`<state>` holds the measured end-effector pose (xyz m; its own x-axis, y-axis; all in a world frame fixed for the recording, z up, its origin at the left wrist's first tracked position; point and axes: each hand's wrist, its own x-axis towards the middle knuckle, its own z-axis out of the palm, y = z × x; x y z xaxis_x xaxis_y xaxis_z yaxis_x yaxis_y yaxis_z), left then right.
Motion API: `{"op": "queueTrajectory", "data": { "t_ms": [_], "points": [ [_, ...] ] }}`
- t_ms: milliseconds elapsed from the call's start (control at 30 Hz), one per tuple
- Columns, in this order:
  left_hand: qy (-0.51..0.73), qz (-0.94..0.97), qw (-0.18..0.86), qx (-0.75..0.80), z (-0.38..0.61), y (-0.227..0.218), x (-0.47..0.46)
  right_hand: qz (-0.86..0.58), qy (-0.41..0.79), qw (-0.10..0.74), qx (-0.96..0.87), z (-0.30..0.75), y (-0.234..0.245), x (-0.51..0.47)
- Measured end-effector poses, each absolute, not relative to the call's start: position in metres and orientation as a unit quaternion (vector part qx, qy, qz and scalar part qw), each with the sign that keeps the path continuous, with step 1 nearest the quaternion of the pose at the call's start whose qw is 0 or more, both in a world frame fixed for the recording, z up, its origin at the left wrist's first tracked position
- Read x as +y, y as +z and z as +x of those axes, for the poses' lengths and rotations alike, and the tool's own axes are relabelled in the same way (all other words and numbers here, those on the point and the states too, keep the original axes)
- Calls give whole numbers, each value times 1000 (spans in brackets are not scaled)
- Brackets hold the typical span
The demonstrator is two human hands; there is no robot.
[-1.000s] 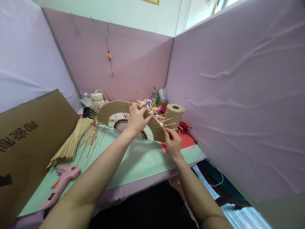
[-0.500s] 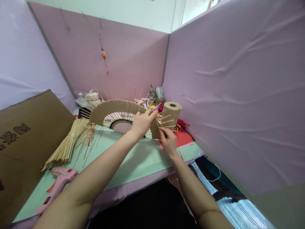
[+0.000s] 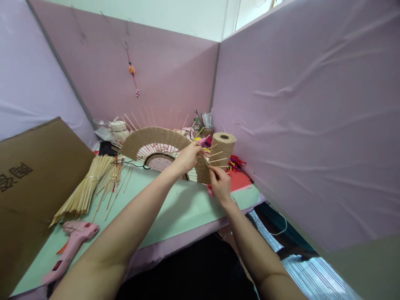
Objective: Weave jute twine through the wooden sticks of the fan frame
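A half-round fan of thin bamboo sticks, woven over with tan twine [image 3: 146, 139], stands on edge on the green table top [image 3: 175, 210]. My left hand [image 3: 187, 157] grips the woven band near its right end, fingers closed on it. My right hand [image 3: 219, 182] is just below and right of it, pinching the twine at the protruding sticks on the fan's right edge. A roll of tan twine [image 3: 223, 149] stands upright right behind those sticks.
A bundle of bamboo sticks [image 3: 83, 189] lies at the left, with a pink glue gun [image 3: 70, 246] nearer me. A brown cardboard sheet [image 3: 28, 179] leans at far left. Red paper [image 3: 239, 180], coloured scraps and a cup of tools [image 3: 206, 125] sit at the back right. Pink partitions enclose the table.
My left hand slid from the top of the woven band to its right end, close to my right hand. The view shifted slightly; the fan tilted a little more upright.
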<state>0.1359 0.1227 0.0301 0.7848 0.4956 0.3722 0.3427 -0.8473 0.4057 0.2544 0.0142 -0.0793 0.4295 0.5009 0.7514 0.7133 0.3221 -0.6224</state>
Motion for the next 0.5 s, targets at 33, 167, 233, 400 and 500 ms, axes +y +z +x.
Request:
{"op": "queueTrajectory", "data": {
  "t_ms": [33, 167, 233, 400, 500],
  "points": [
    [235, 933, 159, 222, 135, 31, 123, -576, -85, 619, -527, 255, -80, 14],
    [219, 941, 103, 237, 135, 40, 119, -577, -89, 621, -524, 255, -81, 13],
    [213, 940, 87, 254, 137, 43, 116, -577, -89, 619, -525, 254, -80, 12],
    [215, 926, 89, 298, 145, 42, 115, -575, -82, 619, -528, 253, -78, 9],
    [225, 925, 94, 290, 147, 39, 118, -575, -80, 619, -529, 254, -78, 8]
  ]
}}
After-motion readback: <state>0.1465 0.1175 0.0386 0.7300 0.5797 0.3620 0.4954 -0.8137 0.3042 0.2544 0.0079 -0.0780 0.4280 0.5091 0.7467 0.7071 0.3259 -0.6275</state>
